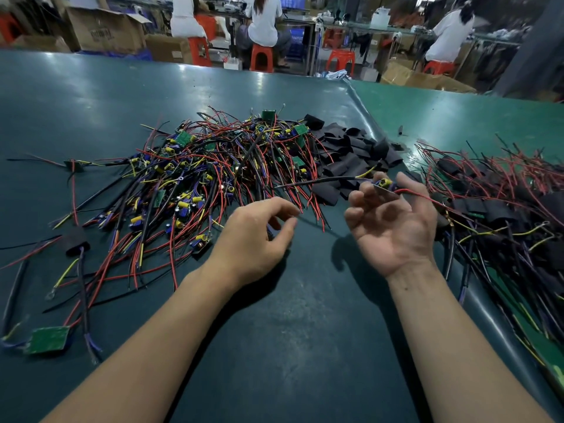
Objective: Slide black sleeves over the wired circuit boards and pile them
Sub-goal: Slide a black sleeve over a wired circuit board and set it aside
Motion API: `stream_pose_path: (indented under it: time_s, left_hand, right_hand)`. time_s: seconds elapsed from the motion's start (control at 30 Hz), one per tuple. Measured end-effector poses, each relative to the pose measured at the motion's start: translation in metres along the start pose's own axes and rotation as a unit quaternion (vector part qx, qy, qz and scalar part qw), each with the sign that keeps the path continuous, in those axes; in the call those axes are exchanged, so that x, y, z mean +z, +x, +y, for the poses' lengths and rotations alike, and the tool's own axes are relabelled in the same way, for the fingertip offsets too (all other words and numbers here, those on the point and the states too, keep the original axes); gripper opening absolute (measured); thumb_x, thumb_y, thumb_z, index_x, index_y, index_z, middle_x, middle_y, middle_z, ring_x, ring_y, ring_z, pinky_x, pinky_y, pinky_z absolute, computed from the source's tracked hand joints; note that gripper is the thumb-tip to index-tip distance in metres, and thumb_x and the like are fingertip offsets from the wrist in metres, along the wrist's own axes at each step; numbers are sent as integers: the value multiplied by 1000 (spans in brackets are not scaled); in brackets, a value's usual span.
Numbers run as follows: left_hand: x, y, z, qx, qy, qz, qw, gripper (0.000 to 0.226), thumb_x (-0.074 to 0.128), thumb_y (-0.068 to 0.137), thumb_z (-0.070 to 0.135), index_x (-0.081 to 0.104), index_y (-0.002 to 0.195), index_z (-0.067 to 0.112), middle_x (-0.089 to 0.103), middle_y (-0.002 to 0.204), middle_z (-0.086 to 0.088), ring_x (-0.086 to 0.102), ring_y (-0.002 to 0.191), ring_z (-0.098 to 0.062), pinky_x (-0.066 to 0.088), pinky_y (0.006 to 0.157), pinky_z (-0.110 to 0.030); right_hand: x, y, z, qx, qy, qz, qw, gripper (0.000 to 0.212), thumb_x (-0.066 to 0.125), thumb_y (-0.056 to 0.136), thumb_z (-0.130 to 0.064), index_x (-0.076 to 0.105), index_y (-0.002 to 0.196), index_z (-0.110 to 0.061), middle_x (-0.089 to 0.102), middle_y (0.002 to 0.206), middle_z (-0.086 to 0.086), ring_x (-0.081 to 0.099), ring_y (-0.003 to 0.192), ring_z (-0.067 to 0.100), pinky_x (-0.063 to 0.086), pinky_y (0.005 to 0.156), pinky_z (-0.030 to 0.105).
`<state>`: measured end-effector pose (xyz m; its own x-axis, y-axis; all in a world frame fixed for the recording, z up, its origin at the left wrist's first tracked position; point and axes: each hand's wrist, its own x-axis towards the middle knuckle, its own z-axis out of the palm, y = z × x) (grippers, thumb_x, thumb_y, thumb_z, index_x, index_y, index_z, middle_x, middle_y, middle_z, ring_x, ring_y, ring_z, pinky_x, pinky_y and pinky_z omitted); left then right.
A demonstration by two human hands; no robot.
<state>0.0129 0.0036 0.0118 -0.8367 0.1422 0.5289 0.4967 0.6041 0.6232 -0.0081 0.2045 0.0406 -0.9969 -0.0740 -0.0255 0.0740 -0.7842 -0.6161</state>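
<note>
Circuit board [385, 187] sat pinched in the right hand's [393, 227] fingers, unsleeved; left hand [259, 236] hovered loosely curled, apparently empty. Trailing wires [311, 183] might snag the tangled pile [213, 166] just beyond the fingers.

- Worktop [274, 346]: dark teal with a dull sheen; the mat [488, 117] at right is a brighter green.
- Wires [195, 178]: red, black, yellow and purple-blue, tangled together.
- Boards [48, 339]: green (some carry yellow and blue parts).
- Sleeves [351, 154]: plain matte black.
- Sleeved pile [500, 209]: black, with red and yellow leads showing.
- Held board [385, 185]: yellow and blue parts, with red, black and yellow leads.
- Stools [261, 58]: orange-red.
- Boxes [105, 30]: brown cardboard.
- Shirts [264, 18] of the seated people: white.
</note>
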Motion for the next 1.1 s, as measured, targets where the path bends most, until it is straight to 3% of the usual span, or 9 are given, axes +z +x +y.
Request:
stream_pose_path:
  time_s: [0.13, 0.3, 0.43, 0.5, 0.57, 0.83, 0.87, 0.97, 1.1]
  left_hand:
    - [-1, 0, -1, -10, -13, -9, 1000, 11, 65, 92, 16, 70, 102, 17, 69, 83, 11, 62, 72, -2, 54, 72, -27]
    - [0, -1, -1, -11, -14, -7, 1000, 12, 66, 91, 16, 70, 102, 19, 69, 82, 11, 62, 71, -1, 55, 71, -28]
    - [-1, -1, -1, -13, -13, -1, 1000, 13, 66, 91, 16, 70, 103, 17, 70, 83, 9, 64, 74, -6, 55, 72, -30]
    - [-2, -1, -1, -15, -13, -4, 1000, 13, 66, 91, 16, 70, 104, 17, 69, 83, 9, 65, 76, -7, 55, 73, -31]
    - [-2, -1, -1, -18, -14, -7, 1000, 14, 66, 92, 17, 70, 105, 17, 69, 83, 10, 65, 77, -9, 55, 74, -32]
    - [-1, -1, -1, -20, -6, -10, 1000, 13, 66, 91, 18, 70, 104, 19, 63, 76, 16, 62, 70, -8, 48, 65, -22]
    - [-1, -1, -1, -21, -5, -10, 1000, 13, 67, 91, 18, 70, 104, 19, 63, 76, 16, 62, 69, -7, 48, 66, -21]
    - [-2, -1, -1, -22, -4, -15, 1000, 13, 66, 91, 18, 70, 104, 19, 67, 79, 12, 64, 72, -9, 52, 69, -25]
    - [-3, -1, -1, -15, 1, -16, 1000, 9, 66, 91, 17, 71, 99, 16, 68, 79, 10, 64, 72, -6, 54, 70, -27]
  right_hand:
    - [-3, 3, 2, -86, -134, 14, 987, 15, 59, 89, -5, 52, 89, -18, 59, 80, 4, 60, 62, 16, 45, 49, 23]
    - [-6, 8, 11, -269, -371, 103, 883, 43, 62, 88, 10, 45, 121, -14, 61, 102, 10, 65, 80, 18, 56, 65, 24]
    - [-27, 21, 2, -265, -480, 213, 809, 30, 62, 87, 3, 58, 113, -12, 58, 93, -7, 61, 84, 16, 56, 75, 30]
    - [-35, 23, 1, -280, -532, 229, 765, 30, 57, 87, 1, 59, 114, -12, 59, 93, -7, 60, 78, 6, 52, 70, 18]
    - [-38, 24, 0, -295, -577, 214, 731, 39, 52, 88, 0, 55, 125, -14, 60, 101, -5, 56, 74, -3, 45, 70, 10]
    - [-40, 28, 10, -168, -741, 93, 644, 48, 51, 90, -4, 45, 135, -21, 63, 98, -6, 61, 95, 25, 44, 84, 35]
    - [-38, 28, 11, -177, -724, 88, 661, 49, 52, 89, -3, 47, 134, -22, 63, 94, -7, 64, 92, 24, 47, 84, 36]
    - [-28, 23, 14, -248, -565, 77, 783, 43, 54, 87, -1, 51, 123, -26, 61, 88, -5, 70, 75, 19, 54, 69, 25]
    - [-28, 21, 13, -273, -572, 126, 763, 40, 53, 89, -3, 52, 124, -23, 62, 95, -1, 63, 77, 10, 49, 71, 27]
